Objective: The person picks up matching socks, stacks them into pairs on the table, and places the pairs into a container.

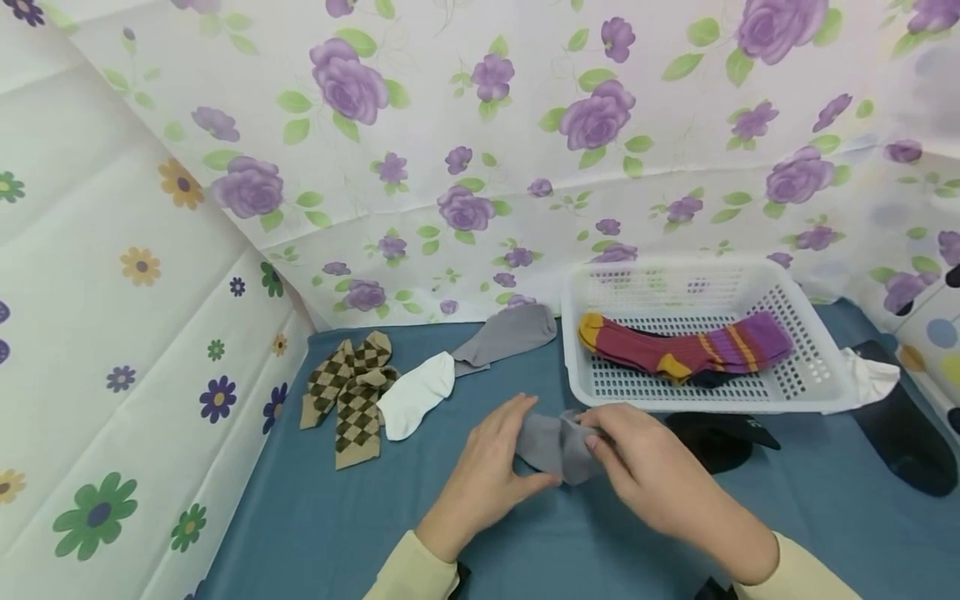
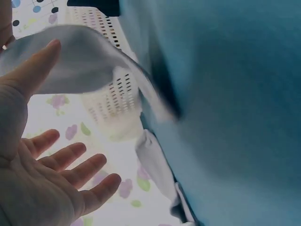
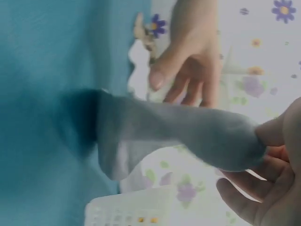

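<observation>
A grey sock (image 1: 561, 448) hangs between the two hands above the blue cloth. In the right wrist view the right hand (image 3: 277, 174) pinches one end of the grey sock (image 3: 202, 134) between thumb and fingers, and the rest droops toward the cloth. The left hand (image 1: 487, 467) is beside the sock with its fingers apart; in the left wrist view the left hand (image 2: 51, 179) has its fingers spread, and its thumb lies in front of the sock (image 2: 75, 61). Another grey sock (image 1: 513, 333) lies at the back, next to a white sock (image 1: 418, 396).
Checkered socks (image 1: 358, 400) lie at the left. A white basket (image 1: 832, 375) at the back right holds red and purple striped socks (image 1: 697, 346). Black socks (image 1: 720, 440) lie before it; a black sock (image 1: 903, 442) and a white sock (image 1: 870, 379) lie to its right.
</observation>
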